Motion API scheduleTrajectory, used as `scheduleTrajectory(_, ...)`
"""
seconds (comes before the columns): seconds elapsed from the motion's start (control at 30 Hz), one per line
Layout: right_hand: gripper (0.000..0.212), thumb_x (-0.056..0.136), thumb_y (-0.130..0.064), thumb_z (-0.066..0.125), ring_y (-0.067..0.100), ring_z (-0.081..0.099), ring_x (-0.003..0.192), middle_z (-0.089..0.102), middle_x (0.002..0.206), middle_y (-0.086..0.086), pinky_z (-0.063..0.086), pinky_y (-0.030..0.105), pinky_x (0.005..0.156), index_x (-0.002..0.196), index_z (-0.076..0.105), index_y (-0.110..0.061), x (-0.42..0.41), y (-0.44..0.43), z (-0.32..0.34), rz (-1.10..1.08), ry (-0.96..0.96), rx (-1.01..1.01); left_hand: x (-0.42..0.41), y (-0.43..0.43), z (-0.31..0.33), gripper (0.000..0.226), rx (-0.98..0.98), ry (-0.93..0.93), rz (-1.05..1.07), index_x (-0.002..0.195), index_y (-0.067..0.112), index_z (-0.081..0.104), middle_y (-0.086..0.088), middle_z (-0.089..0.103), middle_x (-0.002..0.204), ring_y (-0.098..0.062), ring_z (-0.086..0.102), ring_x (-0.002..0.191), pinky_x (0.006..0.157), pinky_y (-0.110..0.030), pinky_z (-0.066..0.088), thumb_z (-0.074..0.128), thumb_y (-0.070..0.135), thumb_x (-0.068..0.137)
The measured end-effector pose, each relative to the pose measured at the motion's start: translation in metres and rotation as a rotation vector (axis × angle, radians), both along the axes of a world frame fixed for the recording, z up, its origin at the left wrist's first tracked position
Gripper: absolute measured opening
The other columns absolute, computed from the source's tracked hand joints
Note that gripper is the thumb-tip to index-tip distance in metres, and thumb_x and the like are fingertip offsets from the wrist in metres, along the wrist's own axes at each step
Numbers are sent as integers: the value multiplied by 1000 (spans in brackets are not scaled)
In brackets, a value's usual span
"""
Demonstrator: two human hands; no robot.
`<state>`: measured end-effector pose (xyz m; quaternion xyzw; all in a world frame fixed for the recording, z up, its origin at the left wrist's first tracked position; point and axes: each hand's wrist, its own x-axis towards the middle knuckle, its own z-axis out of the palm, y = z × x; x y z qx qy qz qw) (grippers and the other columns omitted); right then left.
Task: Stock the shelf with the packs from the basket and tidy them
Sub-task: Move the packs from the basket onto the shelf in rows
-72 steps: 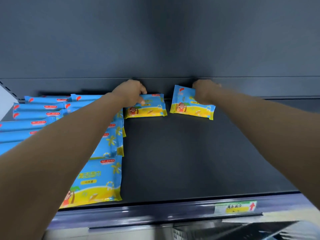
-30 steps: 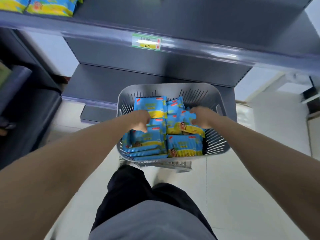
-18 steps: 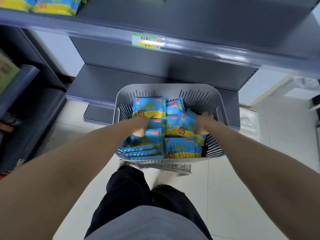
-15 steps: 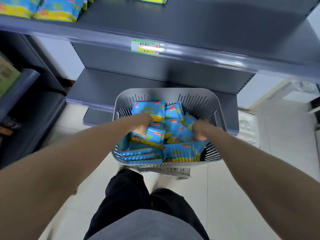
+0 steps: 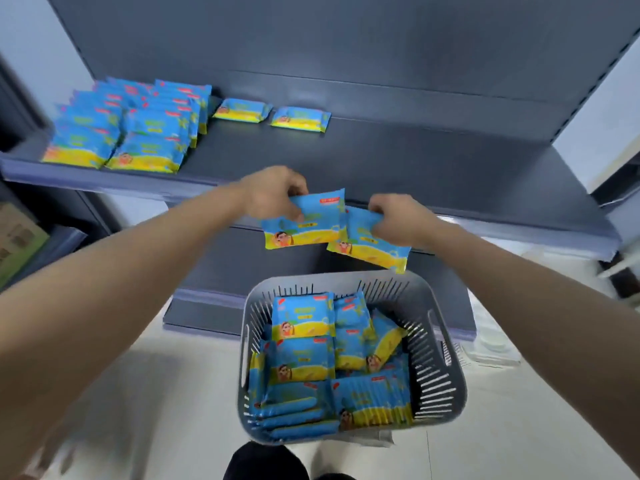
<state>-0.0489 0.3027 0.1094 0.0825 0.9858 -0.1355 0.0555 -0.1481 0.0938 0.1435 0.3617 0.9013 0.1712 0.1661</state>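
Observation:
My left hand [image 5: 273, 194] grips a blue-and-yellow pack [image 5: 306, 221] by its top left corner. My right hand [image 5: 394, 216] grips a second pack [image 5: 367, 245] just to its right. Both packs hang in the air above the grey slotted basket [image 5: 440, 368], in front of the dark shelf [image 5: 398, 161]. The basket holds several more packs [image 5: 301, 355]. On the shelf, rows of packs [image 5: 128, 129] stand at the left, and two single packs [image 5: 242, 110] [image 5: 300, 119] lie flat near the back.
A lower shelf [image 5: 207, 306] sits behind the basket. Cardboard boxes [image 5: 17, 237] show at the far left. The floor is pale tile [image 5: 173, 393]. My dark trousers [image 5: 263, 462] are at the bottom edge.
Both hands have lifted out of the basket, each holding a pack, and risen toward the shelf. The view has tilted up, so the shelf top shows again.

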Motion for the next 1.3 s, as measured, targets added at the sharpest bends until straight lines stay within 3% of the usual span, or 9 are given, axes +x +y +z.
scheduleTrajectory(0.23, 22, 75, -6, 50, 31, 58, 87, 63, 94, 9, 50, 38, 73, 95, 54, -12, -102, 3, 67, -109, 253, -85, -106, -29, 55, 22, 96, 57, 142, 95, 8, 63, -7, 61, 88, -22, 52, 77, 72, -29, 40, 74, 13, 76)
scheduleTrajectory(0.33, 31, 78, -5, 48, 31, 58, 95, 63, 105, 9, 52, 40, 81, 106, 55, -14, -152, 1, 71, -122, 253, -92, -158, -35, 59, 32, 42, 138, 180, 105, 7, 62, -12, 63, 101, -29, 58, 92, 83, -36, 47, 74, 15, 76)
scheduleTrajectory(0.43, 37, 80, -6, 50, 30, 56, 102, 62, 112, 8, 47, 40, 89, 115, 54, -16, -199, -4, 65, -121, 199, -55, -205, -36, 57, 38, 6, 179, 199, 111, 7, 59, -13, 61, 112, -28, 55, 94, 84, -36, 45, 73, 15, 77)
scheduleTrajectory(0.5, 39, 82, -8, 49, 28, 54, 108, 60, 116, 5, 38, 41, 94, 119, 53, -21, -225, -8, 60, -139, 111, 4, -234, -34, 53, 38, -9, 175, 193, 110, 6, 58, -12, 61, 110, -26, 53, 91, 79, -33, 43, 73, 15, 77)
scheduleTrajectory(0.7, 56, 88, -9, 41, 25, 40, 130, 41, 145, -4, 19, 48, 107, 141, 37, -28, -279, -8, 34, -155, -55, 89, -302, -21, 26, 39, -113, 157, 115, 111, 8, 60, -6, 54, 102, -23, 51, 91, 84, -34, 44, 75, 18, 77)
scheduleTrajectory(0.93, 61, 85, -23, 58, 27, 47, 119, 54, 127, 2, 24, 37, 86, 140, 34, -26, -313, -15, 17, -169, -111, 107, -346, -17, 1, 40, -89, 118, 128, 116, 9, 60, -8, 58, 104, -25, 55, 95, 85, -31, 44, 72, 15, 79)
scheduleTrajectory(1.1, 57, 85, -22, 58, 31, 40, 122, 47, 130, 9, 30, 42, 98, 138, 36, -21, -327, -20, 7, -205, -17, 149, -357, -11, -9, 46, -97, 161, 164, 126, 14, 55, -8, 58, 125, -28, 55, 112, 97, -36, 42, 68, 21, 83)
scheduleTrajectory(1.3, 51, 86, -13, 52, 30, 39, 124, 44, 132, 10, 31, 41, 102, 135, 40, -14, -315, -25, 2, -235, 119, 234, -348, -9, -22, 42, -180, 344, 120, 126, 20, 53, -6, 52, 128, -28, 49, 118, 100, -38, 33, 62, 26, 86)
